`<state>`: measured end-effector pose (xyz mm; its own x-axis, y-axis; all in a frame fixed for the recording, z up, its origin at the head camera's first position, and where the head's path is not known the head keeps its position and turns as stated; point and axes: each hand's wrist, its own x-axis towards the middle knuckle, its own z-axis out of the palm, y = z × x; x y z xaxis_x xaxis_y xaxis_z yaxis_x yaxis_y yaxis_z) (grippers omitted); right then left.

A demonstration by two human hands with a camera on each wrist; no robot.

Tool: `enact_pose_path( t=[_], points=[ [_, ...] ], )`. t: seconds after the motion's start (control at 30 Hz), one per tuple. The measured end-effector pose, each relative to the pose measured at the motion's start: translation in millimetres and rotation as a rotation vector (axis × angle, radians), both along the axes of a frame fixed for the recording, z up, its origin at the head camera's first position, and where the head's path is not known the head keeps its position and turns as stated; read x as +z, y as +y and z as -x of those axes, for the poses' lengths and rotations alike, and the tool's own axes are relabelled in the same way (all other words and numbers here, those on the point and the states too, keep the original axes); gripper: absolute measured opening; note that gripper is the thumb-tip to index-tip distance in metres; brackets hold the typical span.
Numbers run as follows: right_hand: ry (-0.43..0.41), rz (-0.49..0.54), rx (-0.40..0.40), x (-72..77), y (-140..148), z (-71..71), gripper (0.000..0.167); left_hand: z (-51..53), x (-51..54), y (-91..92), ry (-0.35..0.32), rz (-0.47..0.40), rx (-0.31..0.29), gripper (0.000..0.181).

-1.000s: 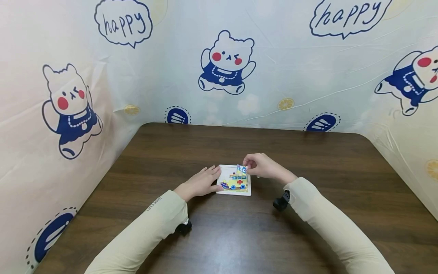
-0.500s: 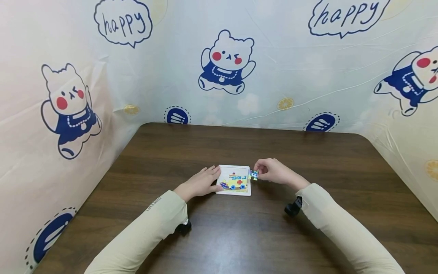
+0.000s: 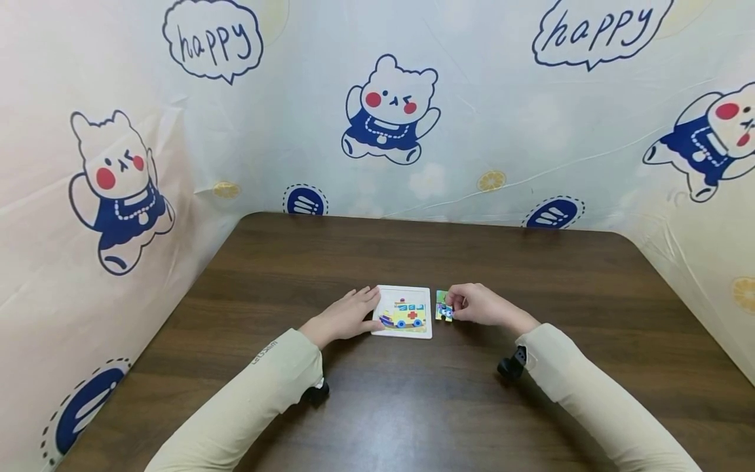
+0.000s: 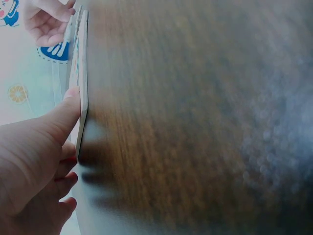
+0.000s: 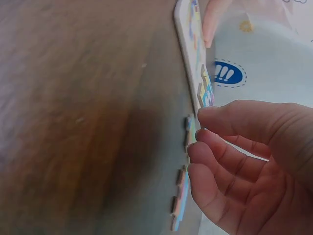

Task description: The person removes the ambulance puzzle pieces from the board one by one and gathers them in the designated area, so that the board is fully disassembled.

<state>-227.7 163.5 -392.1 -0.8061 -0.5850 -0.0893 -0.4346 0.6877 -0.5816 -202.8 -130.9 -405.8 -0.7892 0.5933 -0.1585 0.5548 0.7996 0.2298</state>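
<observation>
A small white-framed puzzle tray (image 3: 407,335) lies on the table, bearing a picture of a yellow ambulance (image 3: 404,316). Flat along the tray's left side rests my left hand (image 3: 347,316), fingers extended; in the left wrist view its thumb touches the rim. Just right of the tray, my right hand (image 3: 480,305) pinches a blue-and-yellow puzzle piece (image 5: 207,90) between thumb and fingertips. Beneath and beside that hand, more puzzle pieces (image 5: 180,200) lie on the table, one of them greenish (image 3: 440,297). The right fingers partly hide these pieces.
The brown wooden table (image 3: 377,406) extends around the tray on all sides. A printed cloth (image 3: 295,118) with cartoon bears hangs behind it and along both sides. Each wrist wears a black camera (image 3: 512,364).
My right hand has lifted the blue piece away from the tray's upper right corner and carried it right and nearer, beside the tray. My left hand has stayed put.
</observation>
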Motion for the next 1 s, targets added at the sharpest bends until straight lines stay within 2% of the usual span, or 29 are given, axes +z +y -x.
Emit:
enact_pose_path(
  t=[0.3, 0.73, 1.0],
  points=[
    [0.002, -0.048, 0.019, -6.6, 1.1, -2.2, 0.013, -1.4, 1.0, 0.7, -0.006, 0.006, 0.005, 0.072],
    [0.013, -0.062, 0.022, -5.5, -0.6, -1.6, 0.012, -1.0, 3.9, 1.2, -0.011, -0.004, 0.002, 0.071],
    [-0.001, -0.060, 0.019, -5.7, -1.5, -1.9, 0.012, -0.1, 1.3, 0.6, -0.010, -0.002, 0.004, 0.071]
  ],
)
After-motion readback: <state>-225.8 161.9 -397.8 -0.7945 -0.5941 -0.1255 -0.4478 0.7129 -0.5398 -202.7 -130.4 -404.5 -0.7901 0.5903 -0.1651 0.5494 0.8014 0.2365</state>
